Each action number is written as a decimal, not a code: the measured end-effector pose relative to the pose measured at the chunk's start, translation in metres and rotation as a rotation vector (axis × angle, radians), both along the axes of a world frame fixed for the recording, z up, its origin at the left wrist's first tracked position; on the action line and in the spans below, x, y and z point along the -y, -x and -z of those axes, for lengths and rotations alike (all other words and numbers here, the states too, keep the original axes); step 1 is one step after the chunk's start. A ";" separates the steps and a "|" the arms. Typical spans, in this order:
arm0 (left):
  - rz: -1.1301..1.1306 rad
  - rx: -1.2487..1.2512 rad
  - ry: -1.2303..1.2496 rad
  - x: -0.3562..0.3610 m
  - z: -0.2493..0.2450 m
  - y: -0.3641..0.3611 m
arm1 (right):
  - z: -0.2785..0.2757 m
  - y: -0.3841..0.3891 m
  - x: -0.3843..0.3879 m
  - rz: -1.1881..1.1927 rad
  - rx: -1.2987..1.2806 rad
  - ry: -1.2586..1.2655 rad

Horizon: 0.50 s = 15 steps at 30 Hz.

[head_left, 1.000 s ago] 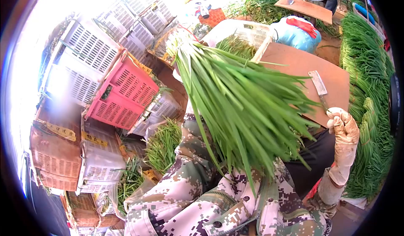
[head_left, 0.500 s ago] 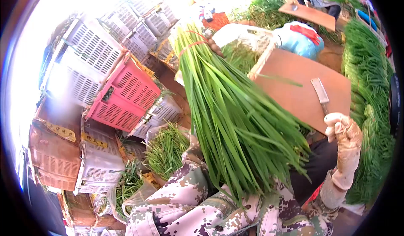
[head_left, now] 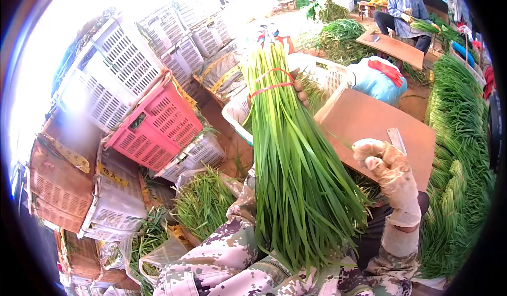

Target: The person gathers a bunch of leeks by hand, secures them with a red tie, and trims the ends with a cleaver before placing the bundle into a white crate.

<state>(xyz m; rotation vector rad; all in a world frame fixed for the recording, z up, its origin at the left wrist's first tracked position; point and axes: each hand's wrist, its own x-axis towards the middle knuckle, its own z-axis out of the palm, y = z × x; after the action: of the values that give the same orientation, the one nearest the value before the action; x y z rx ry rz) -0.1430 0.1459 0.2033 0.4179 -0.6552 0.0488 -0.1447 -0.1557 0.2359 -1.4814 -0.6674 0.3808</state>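
My left hand (head_left: 301,92) is closed round a large bundle of garlic chives (head_left: 296,164) near its pale stem end; only its fingertips show along the right side. Two red bands circle the stems, and the long green leaves fan down over my lap. To the right of the leaves is my right hand (head_left: 388,166) in a dirty, pale glove. Its fingers are loosely bent, and I see nothing between them. Behind it a cleaver (head_left: 396,140) lies on a brown board (head_left: 364,111), its handle hidden by the glove.
Stacked white crates (head_left: 127,48) and a pink crate (head_left: 158,122) stand at the left. Cut greens (head_left: 203,201) lie beside my leg. Heaped chives (head_left: 459,116) run along the right. A blue bag (head_left: 377,87) with red gloves sits beyond the board. A person (head_left: 406,11) handles greens farther back.
My right hand has moved left, away from the cleaver's handle and closer to the leaves. The chive bundle hangs more upright, with its leaf ends swung left. The view has tilted up slightly.
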 end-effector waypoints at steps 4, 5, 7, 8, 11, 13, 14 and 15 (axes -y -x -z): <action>0.054 -0.003 -0.072 0.011 -0.003 -0.003 | -0.003 -0.005 -0.016 -0.058 -0.002 -0.031; 0.065 0.003 -0.070 0.012 0.001 -0.007 | -0.005 -0.006 -0.019 -0.061 0.064 0.015; 0.104 0.040 -0.096 0.016 0.005 -0.006 | 0.001 -0.014 -0.032 -0.003 0.168 0.019; 0.125 -0.018 -0.050 0.019 0.012 -0.007 | 0.007 -0.023 -0.036 0.059 0.454 0.045; 0.252 0.066 -0.015 0.026 0.025 -0.023 | -0.015 -0.031 -0.047 0.147 0.532 -0.042; 0.244 0.069 -0.039 0.028 0.030 -0.023 | -0.021 -0.041 -0.050 0.079 0.184 -0.134; 0.210 0.032 -0.075 0.037 0.014 -0.012 | -0.016 -0.054 -0.058 0.128 0.449 -0.085; 0.174 -0.006 -0.118 0.048 0.003 -0.002 | -0.013 -0.064 -0.057 0.145 0.449 -0.088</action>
<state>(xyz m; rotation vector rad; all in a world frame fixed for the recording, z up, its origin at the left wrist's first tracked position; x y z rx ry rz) -0.1407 0.0978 0.2007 0.4727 -0.6886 -0.1566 -0.0812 -0.0984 0.2490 -1.5322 -0.9104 -0.0993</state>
